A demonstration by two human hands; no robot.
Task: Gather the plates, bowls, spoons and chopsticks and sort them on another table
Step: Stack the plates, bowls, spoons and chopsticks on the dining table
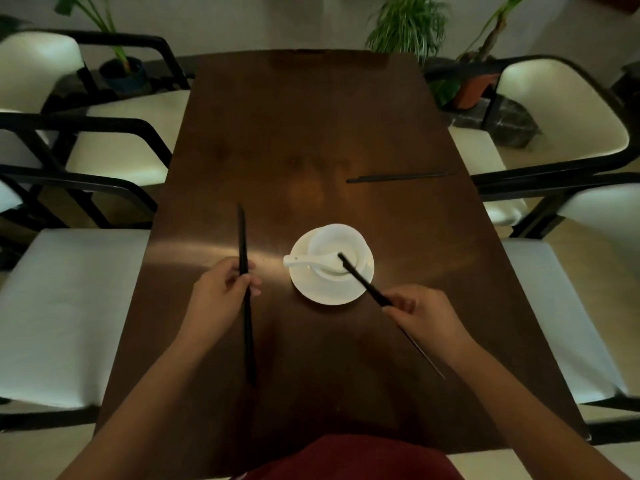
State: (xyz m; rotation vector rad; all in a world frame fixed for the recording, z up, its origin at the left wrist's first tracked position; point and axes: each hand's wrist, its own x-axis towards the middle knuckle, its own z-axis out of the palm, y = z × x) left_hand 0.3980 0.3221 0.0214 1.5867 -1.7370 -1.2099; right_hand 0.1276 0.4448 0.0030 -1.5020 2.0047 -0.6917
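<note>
My left hand [225, 289] grips black chopsticks [245, 289] upright over the table [311, 133]. My right hand [420, 315] pinches another pair [363, 282], its end over the bowl [334, 251] holding a spoon [308, 262] on the plate [329, 292]. A third pair [398, 177] lies beyond; no writing is visible.

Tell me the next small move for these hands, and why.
Probably bring the chopsticks in the left hand and the right hand together into one hand. Both hands are full, while another pair of chopsticks lies far right on the table, and the bowl, spoon and plate wait.
</note>
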